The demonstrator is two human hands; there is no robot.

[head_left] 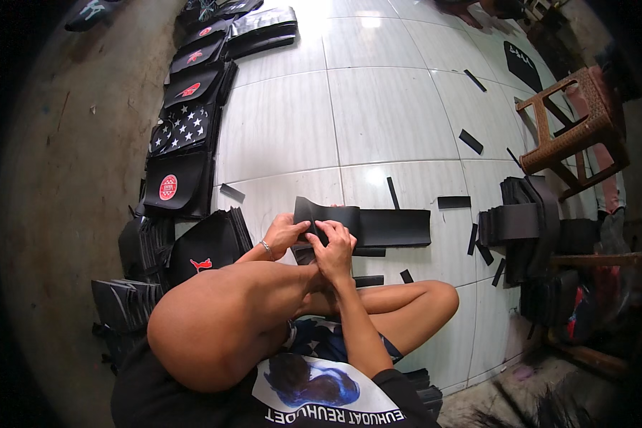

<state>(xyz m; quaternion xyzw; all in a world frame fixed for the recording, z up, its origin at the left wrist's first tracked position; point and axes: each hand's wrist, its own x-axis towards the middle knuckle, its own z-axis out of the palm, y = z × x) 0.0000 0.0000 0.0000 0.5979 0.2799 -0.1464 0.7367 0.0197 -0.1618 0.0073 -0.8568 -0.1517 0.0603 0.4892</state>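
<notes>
I sit on a white tiled floor with my knees drawn up. My left hand and my right hand both grip a black sheet piece, folded or curved at its left end, held just above the floor. A longer flat black sheet lies on the tiles right behind it, touching or overlapping the held piece. A thin bracelet circles my left wrist.
Stacks of black printed pieces line the wall at left, with more piles by my left knee. Black strips are scattered on the tiles. A heap of black material and an overturned brown stool stand at right.
</notes>
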